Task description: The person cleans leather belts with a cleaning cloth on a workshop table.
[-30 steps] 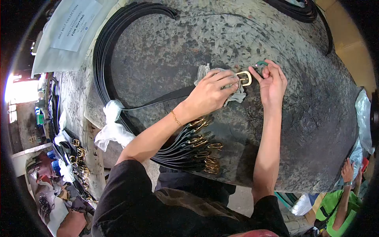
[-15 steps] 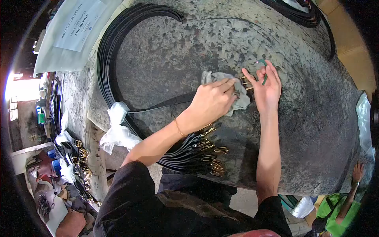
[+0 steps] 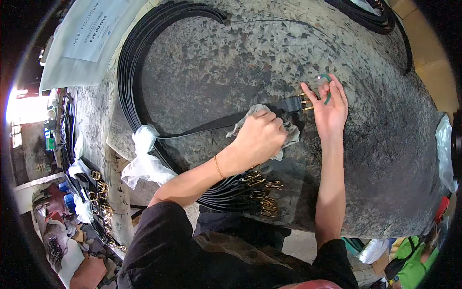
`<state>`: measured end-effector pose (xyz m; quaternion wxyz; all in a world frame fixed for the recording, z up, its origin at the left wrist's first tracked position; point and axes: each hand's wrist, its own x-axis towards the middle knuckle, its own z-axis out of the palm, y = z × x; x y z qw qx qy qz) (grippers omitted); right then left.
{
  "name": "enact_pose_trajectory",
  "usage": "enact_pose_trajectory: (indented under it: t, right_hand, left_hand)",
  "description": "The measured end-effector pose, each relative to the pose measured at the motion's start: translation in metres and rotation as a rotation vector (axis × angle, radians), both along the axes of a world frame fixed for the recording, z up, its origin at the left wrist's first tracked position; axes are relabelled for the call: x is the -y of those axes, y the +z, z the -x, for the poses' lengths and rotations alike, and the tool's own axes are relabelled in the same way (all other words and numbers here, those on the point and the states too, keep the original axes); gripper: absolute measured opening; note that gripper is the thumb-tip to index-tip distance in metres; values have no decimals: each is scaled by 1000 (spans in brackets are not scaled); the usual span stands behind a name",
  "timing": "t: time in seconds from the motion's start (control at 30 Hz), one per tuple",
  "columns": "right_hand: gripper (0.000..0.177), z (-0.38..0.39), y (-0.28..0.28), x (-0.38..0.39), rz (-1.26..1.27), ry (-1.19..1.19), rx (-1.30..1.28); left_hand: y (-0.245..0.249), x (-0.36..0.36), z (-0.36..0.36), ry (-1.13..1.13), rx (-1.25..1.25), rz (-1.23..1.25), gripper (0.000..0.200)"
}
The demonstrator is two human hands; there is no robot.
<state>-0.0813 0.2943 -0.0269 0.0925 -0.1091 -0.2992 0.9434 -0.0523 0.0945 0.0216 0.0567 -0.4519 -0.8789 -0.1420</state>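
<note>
Left hand [image 3: 260,139]: clenched around crumpled grey cloth [image 3: 290,136], pressed onto flat black leather belt strap [image 3: 207,127].
Right hand [image 3: 331,110]: fingertips grasping gold metal buckle [image 3: 306,102], just beyond left knuckles.

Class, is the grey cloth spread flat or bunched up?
Bunched up: the cloth shows crumpled folds under the left hand, pressed on the black belt.

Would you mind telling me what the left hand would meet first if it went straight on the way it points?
Probably the buckle of the black belt, held just ahead by the right hand; the left hand itself grips a cloth on the strap.
</note>
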Motion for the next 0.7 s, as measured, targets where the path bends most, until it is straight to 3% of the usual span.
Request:
enact_pose_trajectory:
  t: [0.27,0.37,0.53,0.7]
  right_hand:
    - [29,0,7,3,-61,-34,32]
    - [29,0,7,2,-45,-41,44]
    - [30,0,2,0,-8,-35,35]
    - [31,1,-4,-3,-5,-13,-15]
  left_hand:
    - [-10,-6,14,183,60,-503,14]
    - [-9,-4,18,82,38,-225,34]
    - [0,2,13,37,-70,-48,33]
    - [15,4,10,83,149,88,23]
